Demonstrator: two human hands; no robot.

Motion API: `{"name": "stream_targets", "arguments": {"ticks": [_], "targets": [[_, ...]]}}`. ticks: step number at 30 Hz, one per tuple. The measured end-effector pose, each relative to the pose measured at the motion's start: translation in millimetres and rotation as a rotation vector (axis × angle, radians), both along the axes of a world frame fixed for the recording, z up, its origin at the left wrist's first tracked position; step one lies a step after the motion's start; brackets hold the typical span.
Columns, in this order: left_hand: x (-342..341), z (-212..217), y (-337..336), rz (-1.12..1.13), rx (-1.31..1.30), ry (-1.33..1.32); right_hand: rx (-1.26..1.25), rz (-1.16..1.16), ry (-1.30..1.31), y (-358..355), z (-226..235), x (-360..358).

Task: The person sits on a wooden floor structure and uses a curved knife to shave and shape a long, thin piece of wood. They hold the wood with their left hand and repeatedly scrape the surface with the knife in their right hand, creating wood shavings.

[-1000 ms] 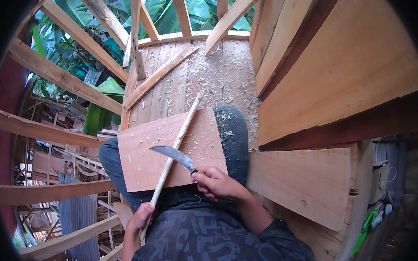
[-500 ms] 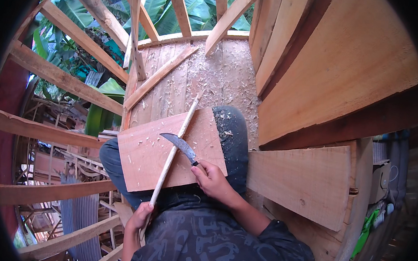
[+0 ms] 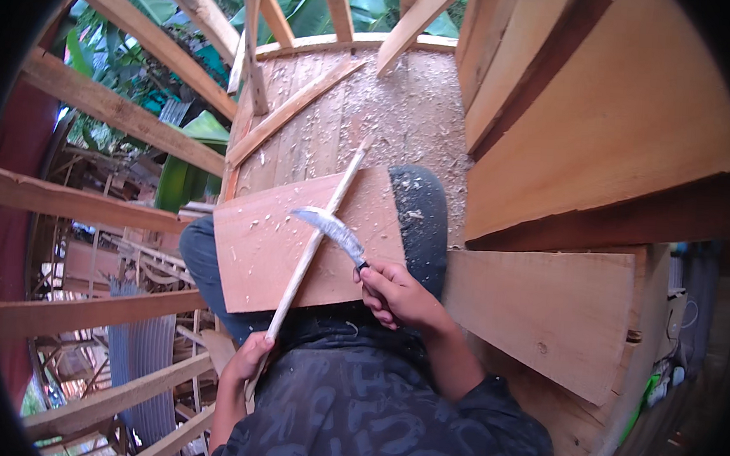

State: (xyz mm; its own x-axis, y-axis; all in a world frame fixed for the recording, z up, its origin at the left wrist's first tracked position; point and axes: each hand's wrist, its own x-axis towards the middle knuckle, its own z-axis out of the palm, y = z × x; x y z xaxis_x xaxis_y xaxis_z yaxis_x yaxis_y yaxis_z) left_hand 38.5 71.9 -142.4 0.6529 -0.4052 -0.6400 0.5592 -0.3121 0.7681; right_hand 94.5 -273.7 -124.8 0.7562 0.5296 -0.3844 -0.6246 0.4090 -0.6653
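Observation:
My right hand (image 3: 396,296) grips the handle of a curved knife (image 3: 332,229), whose blade lies across a long thin wooden stick (image 3: 315,242). My left hand (image 3: 248,356) holds the lower end of that stick near my waist. The stick runs diagonally up and to the right over a flat reddish board (image 3: 252,251) resting on my lap. Wood shavings are scattered on the board. My knees in dark trousers show at the board's left edge and, on the right, as a dark shape (image 3: 419,218) beyond the board.
I sit on a raised plank floor (image 3: 370,121) strewn with shavings. Wide boards (image 3: 543,303) and a slanted plank wall (image 3: 602,116) stand on the right. Bare timber beams (image 3: 123,116) cross on the left, with green leaves and lower ground behind them.
The knife has slid up along the stick, away from my body, with my right hand following. The stick and my left hand have stayed in place.

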Motion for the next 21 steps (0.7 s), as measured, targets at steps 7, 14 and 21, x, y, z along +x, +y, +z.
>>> {"name": "stream_targets", "arguments": {"ticks": [7,14,21], "targets": [[3.0,13.4,-10.1,-0.011,0.028,-0.014,-0.031,-0.081,0.103,5.9,-4.6,-1.9],[4.1,13.6,-10.6,0.001,0.015,0.009,-0.713,-0.278,-0.442,30.0,-19.4,-9.6],[1.2,9.3,-8.1,0.004,0.046,0.035,-0.525,-0.312,-0.265,0.8,-6.2,3.5]]}}
